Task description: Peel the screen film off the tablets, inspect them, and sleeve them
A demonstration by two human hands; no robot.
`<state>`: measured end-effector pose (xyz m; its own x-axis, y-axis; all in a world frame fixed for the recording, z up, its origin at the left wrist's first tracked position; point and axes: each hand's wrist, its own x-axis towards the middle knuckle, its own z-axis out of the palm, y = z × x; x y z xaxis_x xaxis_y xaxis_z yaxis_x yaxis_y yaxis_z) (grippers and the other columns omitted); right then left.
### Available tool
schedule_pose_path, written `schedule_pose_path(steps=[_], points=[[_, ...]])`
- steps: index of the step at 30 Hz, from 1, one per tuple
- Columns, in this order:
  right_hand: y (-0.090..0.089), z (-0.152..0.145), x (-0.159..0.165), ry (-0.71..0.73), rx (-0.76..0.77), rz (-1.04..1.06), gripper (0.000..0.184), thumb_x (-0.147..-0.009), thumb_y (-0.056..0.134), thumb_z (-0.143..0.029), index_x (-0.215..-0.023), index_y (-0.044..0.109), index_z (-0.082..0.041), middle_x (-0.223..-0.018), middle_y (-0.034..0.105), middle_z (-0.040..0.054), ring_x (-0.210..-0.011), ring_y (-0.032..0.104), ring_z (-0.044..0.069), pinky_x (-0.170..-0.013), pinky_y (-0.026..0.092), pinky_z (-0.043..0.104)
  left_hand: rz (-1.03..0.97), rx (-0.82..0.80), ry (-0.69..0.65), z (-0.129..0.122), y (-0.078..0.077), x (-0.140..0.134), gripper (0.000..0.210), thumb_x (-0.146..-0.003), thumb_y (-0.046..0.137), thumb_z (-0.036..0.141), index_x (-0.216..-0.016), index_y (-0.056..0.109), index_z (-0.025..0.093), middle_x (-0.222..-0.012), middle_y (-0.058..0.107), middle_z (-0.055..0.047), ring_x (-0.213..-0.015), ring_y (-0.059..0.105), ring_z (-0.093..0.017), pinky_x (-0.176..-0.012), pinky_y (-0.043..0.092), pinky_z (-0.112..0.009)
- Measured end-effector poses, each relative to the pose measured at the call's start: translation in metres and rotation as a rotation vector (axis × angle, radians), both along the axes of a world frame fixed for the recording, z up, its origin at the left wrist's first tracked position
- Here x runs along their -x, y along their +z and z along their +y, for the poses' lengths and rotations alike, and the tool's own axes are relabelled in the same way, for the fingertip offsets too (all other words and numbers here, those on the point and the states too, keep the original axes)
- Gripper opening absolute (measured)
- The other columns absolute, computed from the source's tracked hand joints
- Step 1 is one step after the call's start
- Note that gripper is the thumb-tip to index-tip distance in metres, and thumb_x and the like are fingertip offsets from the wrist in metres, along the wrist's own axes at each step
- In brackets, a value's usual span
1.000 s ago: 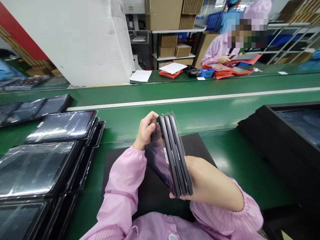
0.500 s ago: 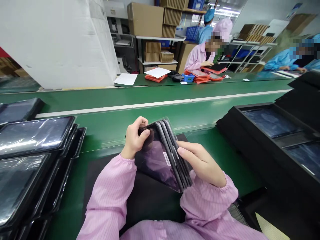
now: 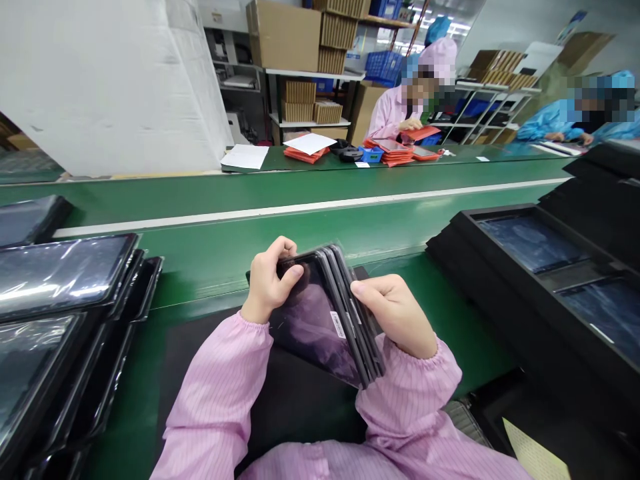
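A small stack of dark tablets (image 3: 320,320) in clear film is held tilted above a black mat (image 3: 200,373). My left hand (image 3: 273,277) grips the stack's upper left corner, thumb on the glossy front face and fingers behind. At the right side, my right hand (image 3: 395,310) pinches the edge of the rearmost tablet or its film; the fingertips behind are partly hidden. A white label (image 3: 337,325) with print too small to read sits near the front tablet's right edge.
Piles of film-wrapped tablets (image 3: 60,273) stand at the left. On the right are stacked black trays (image 3: 545,277) holding tablets. A green bench (image 3: 240,233) runs across; beyond it a person in pink (image 3: 390,110) handles orange-red sleeves (image 3: 395,157).
My right thumb and fingers have shifted slightly up along the stack's edge. My left hand keeps its hold. The co-worker opposite has lifted an orange-red sleeve.
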<state>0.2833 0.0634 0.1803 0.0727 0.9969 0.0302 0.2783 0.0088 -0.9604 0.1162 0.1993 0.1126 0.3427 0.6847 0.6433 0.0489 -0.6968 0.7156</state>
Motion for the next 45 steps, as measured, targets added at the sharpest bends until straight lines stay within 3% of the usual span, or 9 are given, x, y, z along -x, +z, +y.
schedule_pose_path(steps=[8,13,22,30,36,45], points=[[-0.003,0.004,0.007,-0.034,-0.048,0.016,0.058,-0.090,0.051,-0.058,-0.050,0.042,-0.018,-0.048,0.036,-0.0026,-0.044,0.030,0.007,-0.039,0.018,0.022,-0.063,0.050,-0.038,0.008,-0.007,0.003,0.050,-0.084,0.045,0.072,-0.081,0.048,0.022,-0.058,0.044,0.004,-0.050,0.038,-0.015,-0.052,0.027,-0.030],[-0.004,0.004,0.010,-0.038,-0.072,0.006,0.055,-0.094,0.047,-0.052,-0.053,0.047,-0.016,-0.050,0.039,-0.0019,-0.045,0.032,0.007,-0.039,0.020,0.022,-0.096,0.075,-0.082,0.012,-0.009,0.003,0.049,-0.085,0.047,0.071,-0.081,0.049,0.022,-0.059,0.044,0.003,-0.050,0.038,-0.015,-0.052,0.026,-0.030],[-0.002,0.002,0.013,-0.043,-0.136,-0.033,0.051,-0.096,0.047,-0.047,-0.053,0.043,-0.018,-0.052,0.035,-0.0029,-0.046,0.029,0.008,-0.041,0.020,0.023,-0.113,0.096,-0.089,0.014,-0.008,0.003,0.051,-0.083,0.048,0.074,-0.079,0.047,0.023,-0.057,0.040,0.004,-0.049,0.034,-0.014,-0.052,0.024,-0.030],[-0.003,0.006,0.008,-0.002,-0.105,0.067,0.042,-0.090,0.053,-0.039,-0.055,0.051,-0.016,-0.053,0.041,-0.0023,-0.051,0.037,0.009,-0.048,0.030,0.023,-0.071,0.074,-0.047,0.011,-0.008,0.002,0.049,-0.085,0.047,0.071,-0.081,0.048,0.023,-0.056,0.043,0.004,-0.049,0.037,-0.015,-0.052,0.027,-0.030],[-0.012,0.001,0.005,0.032,-0.086,0.260,0.029,-0.091,0.056,-0.038,-0.083,0.071,-0.014,-0.063,0.053,-0.0014,-0.056,0.045,0.010,-0.051,0.037,0.021,-0.019,0.024,0.024,0.000,-0.006,0.001,0.048,-0.084,0.050,0.070,-0.080,0.047,0.022,-0.056,0.045,0.005,-0.047,0.038,-0.014,-0.052,0.026,-0.030],[0.003,-0.012,0.010,0.029,-0.016,0.190,0.034,-0.096,0.055,-0.041,-0.098,0.076,-0.014,-0.069,0.061,0.0004,-0.060,0.052,0.011,-0.057,0.045,0.022,0.035,-0.029,0.064,-0.008,-0.003,0.004,0.049,-0.084,0.047,0.071,-0.081,0.048,0.022,-0.058,0.046,0.005,-0.048,0.039,-0.013,-0.052,0.029,-0.028]])
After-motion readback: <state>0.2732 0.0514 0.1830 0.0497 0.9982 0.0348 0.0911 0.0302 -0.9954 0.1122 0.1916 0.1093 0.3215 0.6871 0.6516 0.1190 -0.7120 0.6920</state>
